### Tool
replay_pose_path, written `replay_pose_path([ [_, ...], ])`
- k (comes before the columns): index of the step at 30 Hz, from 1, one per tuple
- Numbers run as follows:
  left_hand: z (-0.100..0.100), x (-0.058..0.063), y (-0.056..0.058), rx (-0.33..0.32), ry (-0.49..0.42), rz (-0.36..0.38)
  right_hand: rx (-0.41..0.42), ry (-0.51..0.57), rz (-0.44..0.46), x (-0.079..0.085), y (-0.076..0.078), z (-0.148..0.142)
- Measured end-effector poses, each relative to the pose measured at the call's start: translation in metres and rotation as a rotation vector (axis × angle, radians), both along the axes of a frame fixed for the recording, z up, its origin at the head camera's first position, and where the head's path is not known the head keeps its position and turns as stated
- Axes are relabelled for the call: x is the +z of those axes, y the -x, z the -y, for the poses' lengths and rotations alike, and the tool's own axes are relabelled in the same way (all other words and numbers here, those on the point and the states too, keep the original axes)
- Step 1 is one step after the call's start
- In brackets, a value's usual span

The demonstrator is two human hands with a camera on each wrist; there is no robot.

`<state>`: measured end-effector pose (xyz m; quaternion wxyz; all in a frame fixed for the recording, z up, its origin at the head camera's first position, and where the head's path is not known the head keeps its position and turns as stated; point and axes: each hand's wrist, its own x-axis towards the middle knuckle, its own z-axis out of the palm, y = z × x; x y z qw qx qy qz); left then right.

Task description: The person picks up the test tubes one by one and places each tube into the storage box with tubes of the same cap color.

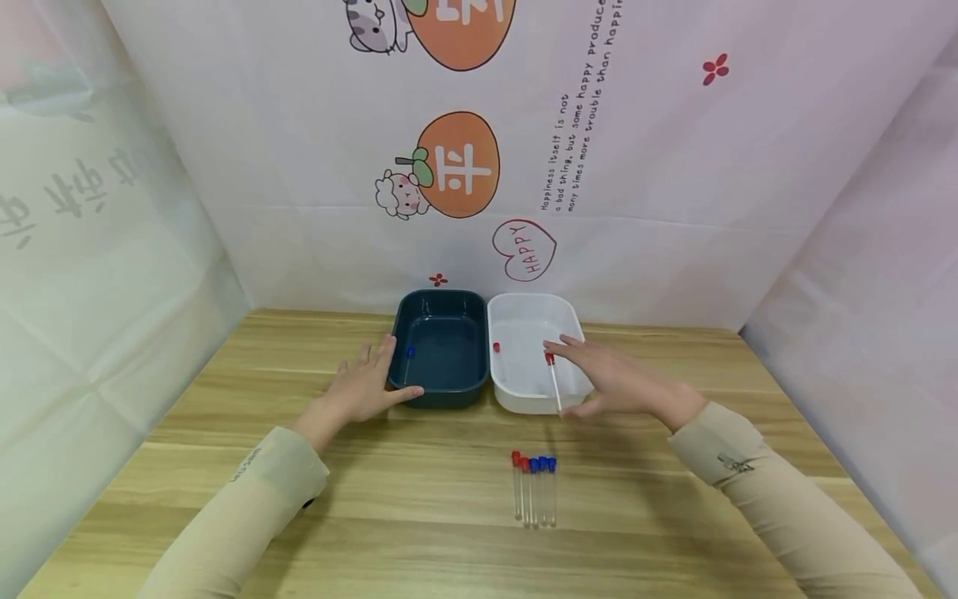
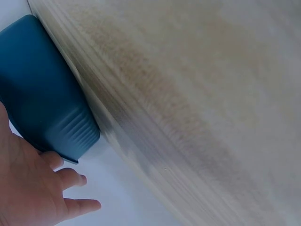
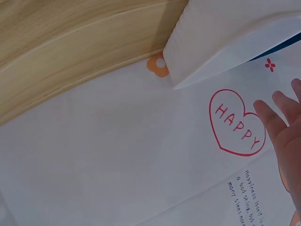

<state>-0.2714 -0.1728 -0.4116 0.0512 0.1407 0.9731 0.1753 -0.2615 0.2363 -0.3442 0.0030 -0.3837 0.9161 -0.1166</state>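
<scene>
A wooden table point(image 1: 374, 516); a dark tub point(image 1: 449, 401) beside a white tub point(image 1: 524, 404).
The left hand point(image 1: 362, 389) lies at the dark tub's rim, fingers spread and gripping nothing, perhaps to steady it; the right hand point(image 1: 617, 378) spreads around a red-capped tube point(image 1: 555, 387) at the white tub's near edge, whether pinched or released cannot be told; five capped tubes point(image 1: 534, 499) lie in front, caps toward the tubs, probably for easy picking.
</scene>
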Motion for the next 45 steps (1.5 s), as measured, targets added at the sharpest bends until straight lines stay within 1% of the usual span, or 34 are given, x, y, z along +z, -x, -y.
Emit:
replay_pose_path([
  [5,0.001,0.001,-0.001,-0.002,0.003,0.003,-0.007,-0.007,-0.022,-0.003,0.009,0.003],
  [10,0.001,0.001,-0.001,-0.001,-0.002,0.005,0.001,-0.005,-0.018,-0.005,0.016,0.005],
  [15,0.001,0.001,-0.001,0.001,-0.001,0.007,-0.024,0.002,0.010,-0.007,0.022,0.007],
  [22,0.002,0.002,-0.001,-0.001,-0.005,0.012,-0.095,0.013,0.066,-0.009,0.035,0.008],
  [29,0.002,0.003,-0.002,-0.003,-0.003,0.007,-0.084,0.028,0.068,-0.012,0.044,0.008],
  [35,0.001,0.001,-0.003,0.001,0.002,0.008,-0.101,-0.012,0.078,-0.019,0.052,0.009],
  [40,0.000,0.001,-0.002,0.000,0.002,0.009,-0.114,-0.009,0.099,-0.022,0.058,0.012],
  [45,0.001,0.002,0.000,0.003,0.006,0.012,-0.140,0.004,0.150,-0.021,0.065,0.018],
])
